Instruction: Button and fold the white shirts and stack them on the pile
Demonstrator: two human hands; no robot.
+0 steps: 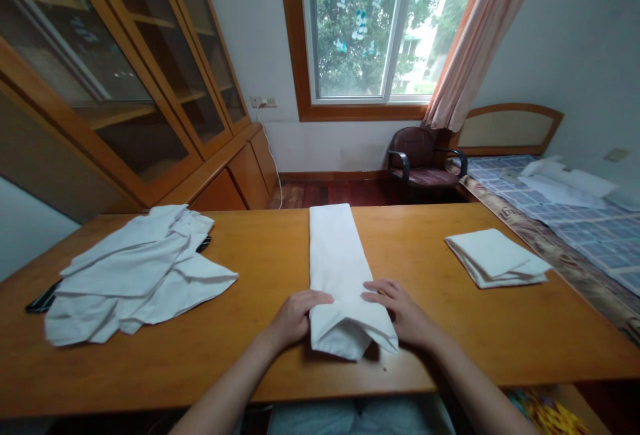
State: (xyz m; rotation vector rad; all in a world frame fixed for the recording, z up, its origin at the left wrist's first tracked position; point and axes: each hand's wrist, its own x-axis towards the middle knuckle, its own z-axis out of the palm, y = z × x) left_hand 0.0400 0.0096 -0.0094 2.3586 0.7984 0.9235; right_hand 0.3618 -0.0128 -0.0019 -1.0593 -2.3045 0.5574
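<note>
A white cloth (pixel 336 262) lies folded into a long narrow strip down the middle of the wooden table (pixel 270 255). Its near end is lifted and doubled over. My left hand (pixel 296 316) grips the left edge of that near end, fingers curled over the cloth. My right hand (pixel 400 312) grips the right edge, fingers laid on top of the fold.
A loose heap of white cloths (pixel 140 272) lies at the table's left, over a dark flat object (pixel 44 300). A neat folded stack (pixel 495 258) sits at the right. Beyond are a glass-door cabinet (pixel 125 88), an armchair (pixel 423 158), a bed (pixel 575 215) and a window.
</note>
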